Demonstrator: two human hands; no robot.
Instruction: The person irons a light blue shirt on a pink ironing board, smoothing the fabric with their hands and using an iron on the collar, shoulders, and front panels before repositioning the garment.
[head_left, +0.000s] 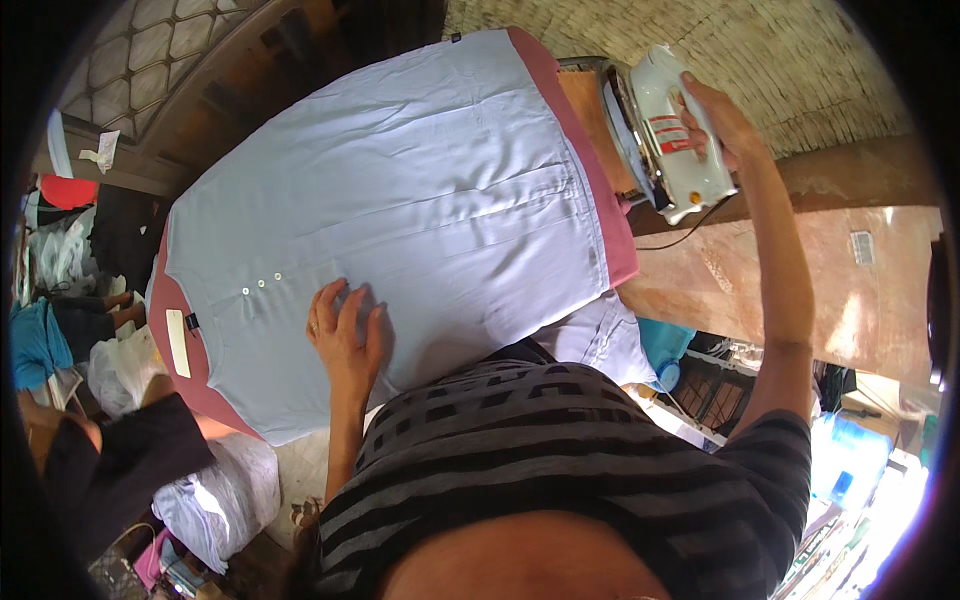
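A light blue-grey garment with a short row of white buttons lies spread over an ironing board with a reddish-pink cover. My left hand lies on the fabric beside the buttons, its fingers apart and holding nothing. At the board's right end, my right hand is closed around a white iron with a shiny metal base. The iron is tilted up, its base facing left above a brownish pad. Whether it rests on the pad's metal frame, I cannot tell.
A dark cord hangs below the iron. Woven matting and a wooden ledge lie beyond it. Another person's legs under dark cloth are close at the left, near plastic bags. A teal container stands under the board's right end.
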